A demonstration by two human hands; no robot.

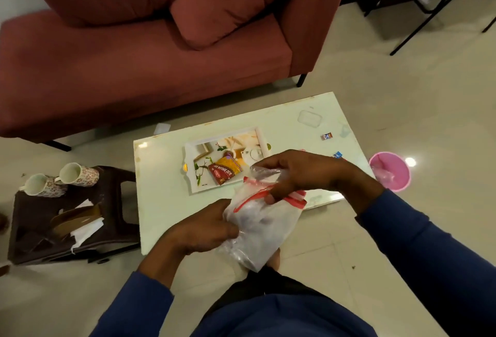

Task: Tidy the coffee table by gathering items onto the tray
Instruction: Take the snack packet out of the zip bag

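Two floral mugs [60,179] are seen on a dark stool [72,218]. The tray [193,183], bearing a snack packet [225,173], lies on the tabletop [161,202]. A zip-lock bag [257,229] is clamped in the left hand [204,229] grip and pinched at its red seal by the right hand [292,173].

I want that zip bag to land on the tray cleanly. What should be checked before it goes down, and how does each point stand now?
1. Both hands hold the zip bag: ok, left hand grips its side, right hand pinches the red-striped top.
2. Bag sealed: cannot tell.
3. Free room on the tray: ok, the snack packet covers only part.
4. Path to the tray clear: ok.
5. Table finished: not ok, small wrappers lie on the coffee table.
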